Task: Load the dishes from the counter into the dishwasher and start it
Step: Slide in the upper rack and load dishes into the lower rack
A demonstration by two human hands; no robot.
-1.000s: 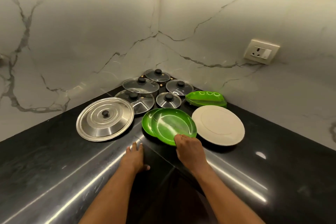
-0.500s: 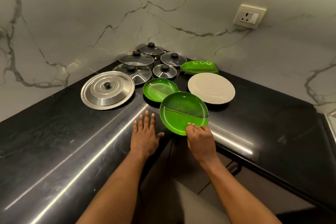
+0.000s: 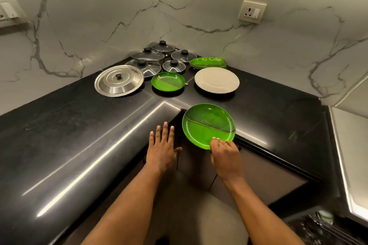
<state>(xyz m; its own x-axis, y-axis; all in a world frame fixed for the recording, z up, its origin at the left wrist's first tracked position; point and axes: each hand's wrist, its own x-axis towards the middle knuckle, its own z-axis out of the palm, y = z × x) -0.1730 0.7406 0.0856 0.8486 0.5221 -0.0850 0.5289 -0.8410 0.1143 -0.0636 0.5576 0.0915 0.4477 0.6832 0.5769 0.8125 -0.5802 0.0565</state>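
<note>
One green plate (image 3: 209,125) is gripped at its near rim by the right grip (image 3: 225,155), with the fingers curled over the edge; the thumb is not seen. The plate is held roughly level at the inner corner of the bench (image 3: 59,125), part of it out past the edge above the cabinet fronts. Whether it touches the bench cannot be told. The left grip (image 3: 162,149) is empty, with fingers straight and spread, palm down at the bench edge.

Noted on the bench:
- a second green plate (image 3: 168,81)
- a white plate (image 3: 217,80) near it
- a stack of green trays (image 3: 208,62) behind the white plate
- a steel lid (image 3: 119,80)
- five glass lids (image 3: 147,55) in the corner

Step in hand, as judged: the plate is being carried to the dishwasher. A dark rack-like shape (image 3: 318,228) is glimpsed at lower right but is too blurred to be identified.

Notes on execution:
- A one-edge pinch on a glossy plate is judged weak, so the far rim should be supported by the left grip before the plate is turned.
- The bench edge should be cleared during the swing.
- The plate should be stood on edge between the tines, apart from its neighbours.

Progress is judged early, as most of the items are not yet loaded.
</note>
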